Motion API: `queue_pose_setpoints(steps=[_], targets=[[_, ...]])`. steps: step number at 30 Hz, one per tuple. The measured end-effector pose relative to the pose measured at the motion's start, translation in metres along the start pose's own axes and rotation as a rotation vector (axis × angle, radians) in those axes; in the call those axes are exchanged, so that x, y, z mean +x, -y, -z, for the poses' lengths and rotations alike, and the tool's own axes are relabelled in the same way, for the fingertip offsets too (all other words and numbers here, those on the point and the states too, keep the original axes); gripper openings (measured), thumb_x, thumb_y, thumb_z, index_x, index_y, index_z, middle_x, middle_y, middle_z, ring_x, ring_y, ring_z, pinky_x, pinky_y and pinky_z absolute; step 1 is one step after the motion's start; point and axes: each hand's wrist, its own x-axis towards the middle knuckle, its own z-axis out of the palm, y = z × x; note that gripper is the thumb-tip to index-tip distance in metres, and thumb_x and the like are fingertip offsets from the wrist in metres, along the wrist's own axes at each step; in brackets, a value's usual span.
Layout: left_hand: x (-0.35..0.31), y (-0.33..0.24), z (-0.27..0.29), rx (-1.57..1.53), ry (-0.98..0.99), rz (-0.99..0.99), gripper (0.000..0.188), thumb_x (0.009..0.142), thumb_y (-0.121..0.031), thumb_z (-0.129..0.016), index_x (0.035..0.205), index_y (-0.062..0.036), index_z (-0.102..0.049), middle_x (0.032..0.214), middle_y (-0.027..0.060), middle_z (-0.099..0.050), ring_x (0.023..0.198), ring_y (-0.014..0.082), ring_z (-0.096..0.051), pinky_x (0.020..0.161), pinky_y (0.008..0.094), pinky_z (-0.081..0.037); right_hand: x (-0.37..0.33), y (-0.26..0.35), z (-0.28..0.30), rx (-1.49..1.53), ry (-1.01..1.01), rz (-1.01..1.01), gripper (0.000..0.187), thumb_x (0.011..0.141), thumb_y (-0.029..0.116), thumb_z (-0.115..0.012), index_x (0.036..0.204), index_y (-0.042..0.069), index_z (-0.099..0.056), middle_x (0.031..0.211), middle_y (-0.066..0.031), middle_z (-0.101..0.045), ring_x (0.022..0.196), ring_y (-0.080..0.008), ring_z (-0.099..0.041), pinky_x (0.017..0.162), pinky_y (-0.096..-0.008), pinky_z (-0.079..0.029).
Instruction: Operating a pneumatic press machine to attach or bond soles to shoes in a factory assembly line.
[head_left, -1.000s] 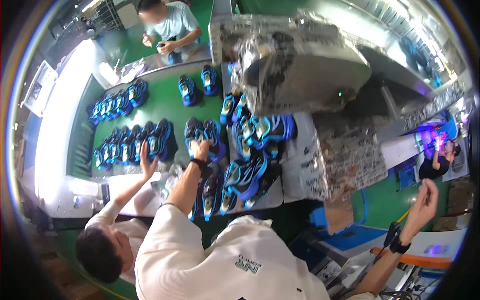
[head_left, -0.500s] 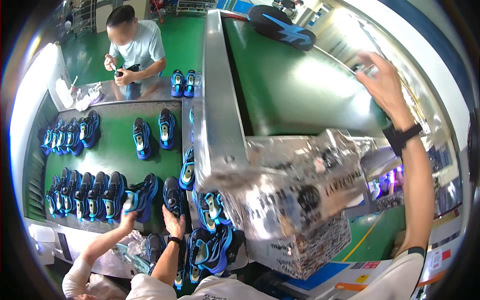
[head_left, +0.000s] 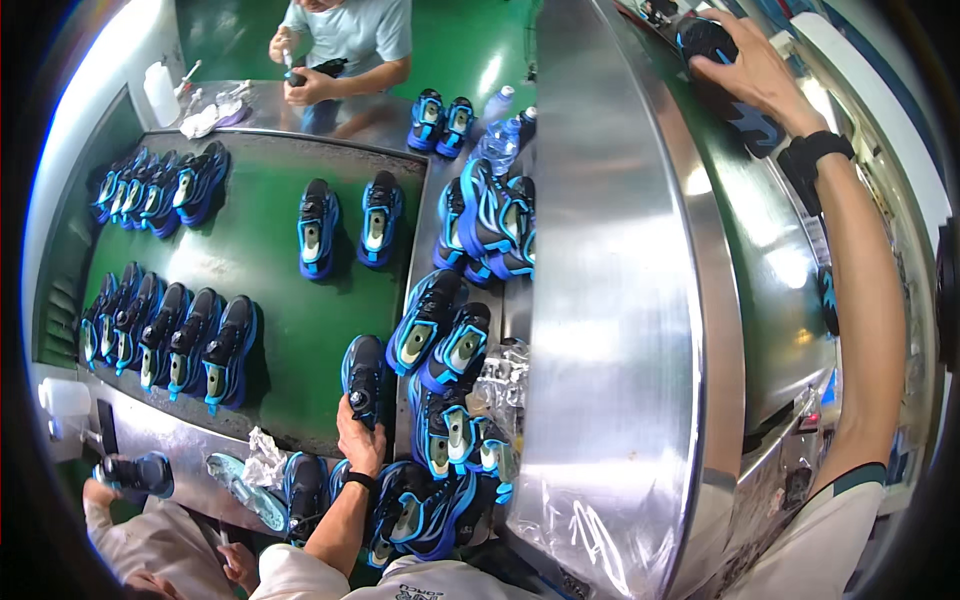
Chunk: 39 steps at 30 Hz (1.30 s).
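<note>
My left hand [head_left: 361, 440] is closed round the heel end of a black and blue sneaker [head_left: 363, 372], which stands at the near right edge of the green belt [head_left: 270, 345]. Up at the far right, my right hand [head_left: 748, 68] grips one end of another dark shoe [head_left: 738, 112] with a blue zigzag mark, over a second green belt [head_left: 715, 215]. My fingers partly cover it. Paired sneakers [head_left: 440, 325] crowd the metal ledge just right of my left hand, several more lying in a heap below.
A tall metal divider [head_left: 615, 270] separates the two belts. Rows of sneakers [head_left: 190, 335] stand on the left belt. One co-worker [head_left: 345, 45] works on a shoe across it; another, lower left, holds a sneaker [head_left: 135, 473]. Clear bottles [head_left: 500, 140] stand by the ledge.
My view has swung right. My right hand, empty and raised before, now holds the dark shoe. The lower-left co-worker has lifted a sneaker off the belt. My left hand stays at its sneaker.
</note>
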Motion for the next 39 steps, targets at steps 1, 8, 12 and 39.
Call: queue_pose_setpoints(steps=[1,8,12,39], targets=[[0.000,0.001,0.000,-0.001,-0.009,0.004,0.082,0.066,-0.003,-0.068,0.141,-0.0038,-0.035,0.132,0.0210,-0.049,0.124,0.0397,-0.048,0.102,0.0441,-0.042,-0.004,0.001,0.004,-0.027,0.011,-0.146,0.065,0.072,0.038,-0.074,0.122,0.002,-0.056,0.125,-0.0240,-0.055,0.119,-0.0345,-0.052,0.099,-0.0412,-0.042],[-0.002,0.002,-0.004,-0.120,-0.057,-0.080,0.079,0.069,0.001,-0.065,0.143,-0.0072,-0.037,0.127,0.0178,-0.054,0.113,0.0369,-0.054,0.102,0.0416,-0.040,-0.058,-0.039,0.014,0.052,0.043,-0.403,0.063,0.067,0.034,-0.074,0.116,-0.002,-0.055,0.103,-0.0224,-0.065,0.099,-0.0340,-0.063,0.090,-0.0405,-0.048],[-0.003,0.004,-0.007,-0.181,-0.023,-0.135,0.071,0.081,-0.023,-0.065,0.144,-0.0076,-0.036,0.130,0.0189,-0.053,0.117,0.0393,-0.053,0.100,0.0444,-0.041,-0.101,-0.078,-0.003,0.227,-0.170,-0.638,0.058,0.063,0.025,-0.070,0.114,-0.002,-0.059,0.102,-0.0223,-0.066,0.103,-0.0366,-0.063,0.095,-0.0408,-0.048],[-0.464,-0.302,0.125,-0.484,2.630,0.464,0.077,0.092,-0.052,-0.052,0.148,-0.0039,-0.029,0.148,0.0215,-0.035,0.117,0.0462,-0.052,0.099,0.0644,-0.040,-0.803,0.145,0.290,0.787,-0.813,-1.049,0.022,0.080,0.014,-0.058,0.090,0.000,-0.072,0.084,-0.0055,-0.070,0.076,-0.0109,-0.060,0.073,-0.0262,-0.048]])
